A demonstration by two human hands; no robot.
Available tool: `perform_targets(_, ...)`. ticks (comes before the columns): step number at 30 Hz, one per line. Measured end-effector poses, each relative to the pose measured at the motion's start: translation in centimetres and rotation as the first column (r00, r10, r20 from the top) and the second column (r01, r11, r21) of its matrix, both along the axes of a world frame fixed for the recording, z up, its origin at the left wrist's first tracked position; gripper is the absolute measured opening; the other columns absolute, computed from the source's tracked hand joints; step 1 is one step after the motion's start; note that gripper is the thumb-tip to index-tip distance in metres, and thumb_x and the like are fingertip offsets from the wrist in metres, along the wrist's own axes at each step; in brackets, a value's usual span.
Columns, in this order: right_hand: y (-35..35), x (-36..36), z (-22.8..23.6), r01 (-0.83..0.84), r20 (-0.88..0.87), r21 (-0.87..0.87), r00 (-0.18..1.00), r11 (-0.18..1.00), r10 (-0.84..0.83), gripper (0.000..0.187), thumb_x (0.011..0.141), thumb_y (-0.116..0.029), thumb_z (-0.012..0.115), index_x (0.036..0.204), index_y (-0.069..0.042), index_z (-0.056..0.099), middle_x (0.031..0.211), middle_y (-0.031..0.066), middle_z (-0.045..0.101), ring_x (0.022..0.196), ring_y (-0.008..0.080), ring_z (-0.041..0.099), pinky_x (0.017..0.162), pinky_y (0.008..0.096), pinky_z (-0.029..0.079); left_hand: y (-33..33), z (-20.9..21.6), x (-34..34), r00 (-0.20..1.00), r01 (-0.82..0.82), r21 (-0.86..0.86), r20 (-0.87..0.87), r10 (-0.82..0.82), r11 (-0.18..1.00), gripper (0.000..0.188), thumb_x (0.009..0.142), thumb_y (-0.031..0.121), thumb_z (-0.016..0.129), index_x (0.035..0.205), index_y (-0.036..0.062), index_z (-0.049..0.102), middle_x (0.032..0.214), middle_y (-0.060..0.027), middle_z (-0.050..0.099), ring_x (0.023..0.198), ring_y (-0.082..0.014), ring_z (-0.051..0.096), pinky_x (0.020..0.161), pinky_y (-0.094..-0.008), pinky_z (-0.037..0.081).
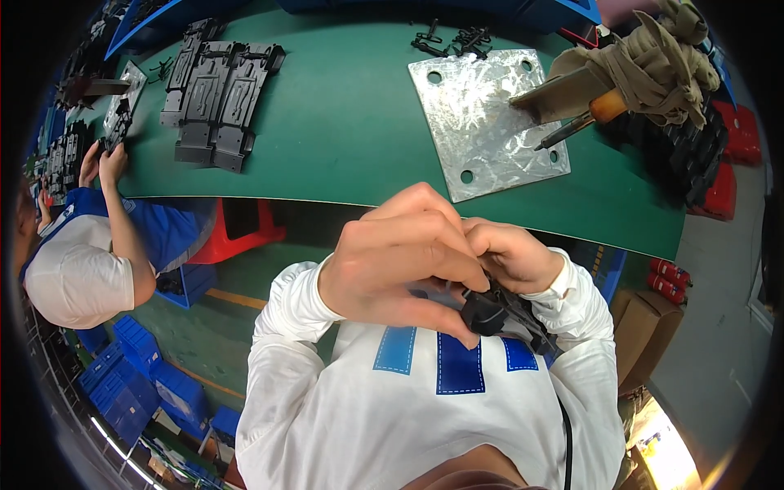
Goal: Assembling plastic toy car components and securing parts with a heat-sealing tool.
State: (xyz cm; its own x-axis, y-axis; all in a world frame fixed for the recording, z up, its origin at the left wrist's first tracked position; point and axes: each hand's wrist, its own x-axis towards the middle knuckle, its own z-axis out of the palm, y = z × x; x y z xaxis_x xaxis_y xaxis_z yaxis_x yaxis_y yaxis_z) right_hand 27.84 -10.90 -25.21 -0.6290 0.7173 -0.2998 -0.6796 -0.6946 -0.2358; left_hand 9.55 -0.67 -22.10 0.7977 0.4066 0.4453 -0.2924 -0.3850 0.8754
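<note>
Hands first, since that's what I'm watching from my end of the feed: two of them, both bare. The left hand (400, 257) has thumb and fingers clamped on one black plastic part (486, 314), which sits up off the bench, in front of the white shirt (392, 416). The right hand (518, 255) is curled in close on the part's far side, but its fingertips are mostly hidden, so I honestly can't tell whether it's gripping or just touching. Only one part in play as far as I can see. Past it on the green table (343, 122) I count one scuffed metal plate (474, 131) with four holes, one near each corner. Leaning over its right side is one pointed tool (608, 106) with an orange handle, next to one bundle of brown cloth (670, 69). Behind the plate, two little clusters of black clips (472, 41), too tangled to count. Over on the left I make it three long black panels (208, 98), overlapping side by side. The dark heap (686, 151) on the far right, no chance of counting. One co-worker (82, 273) in white and blue at left, two hands on a dark piece.
</note>
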Motion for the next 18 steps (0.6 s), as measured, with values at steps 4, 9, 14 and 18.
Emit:
perform_targets(4, -0.5, 0.0, 1.6, 0.032, 0.278, 0.049, 0.959, 0.998, -0.044, 0.028, 0.092, -0.012, 0.049, 0.108, 0.004, 0.065, 0.108, 0.0081, 0.066, 0.097, 0.0118, 0.060, 0.085, 0.0244, 0.044, -0.4, 0.0, 0.1, 1.000, 0.006, -0.003, 0.006, -0.006, 1.000, 0.044, 0.053, 0.034, 0.089, 0.083, 0.0055, 0.073, 0.085, -0.0005, 0.068, 0.080, -0.0196, 0.057, 0.070, -0.0300, 0.046)
perform_targets(9, -0.5, 0.0, 2.4, -0.043, 0.524, 0.162, 0.850, 0.986, -0.049, 0.018, 0.093, -0.011, 0.051, 0.100, 0.003, 0.061, 0.090, 0.0023, 0.063, 0.080, 0.0056, 0.054, 0.070, 0.0207, 0.041, -0.6, 0.0, 0.3, 1.000, 0.011, 0.001, -0.003, -0.011, 1.000, 0.045, 0.052, 0.036, 0.089, 0.084, 0.0071, 0.073, 0.084, 0.0012, 0.067, 0.080, -0.0189, 0.054, 0.070, -0.0302, 0.045)
perform_targets(14, -1.1, -0.1, 3.5, 0.081, 0.523, 0.202, 0.834, 0.976, -0.177, 0.029, 0.095, -0.011, 0.050, 0.121, 0.001, 0.049, 0.096, 0.0046, 0.063, 0.085, 0.0065, 0.055, 0.074, 0.0218, 0.042, -0.3, 0.6, 0.4, 0.999, -0.011, 0.066, -0.030, 0.013, 0.998, 0.046, 0.051, 0.037, 0.089, 0.083, 0.0078, 0.072, 0.082, 0.0021, 0.066, 0.080, -0.0194, 0.053, 0.070, -0.0313, 0.044)
perform_targets(18, -1.9, 1.3, 4.5, 0.064, 0.361, 0.218, 0.922, 0.974, -0.142, 0.058, 0.088, -0.015, 0.064, 0.137, -0.001, 0.036, 0.124, 0.0135, 0.057, 0.115, 0.0187, 0.055, 0.098, 0.0310, 0.042, -0.4, 0.8, 0.6, 0.997, -0.068, 0.085, -0.030, 0.071, 0.994, 0.047, 0.050, 0.039, 0.088, 0.082, 0.0079, 0.072, 0.082, 0.0026, 0.065, 0.079, -0.0189, 0.053, 0.070, -0.0312, 0.043)
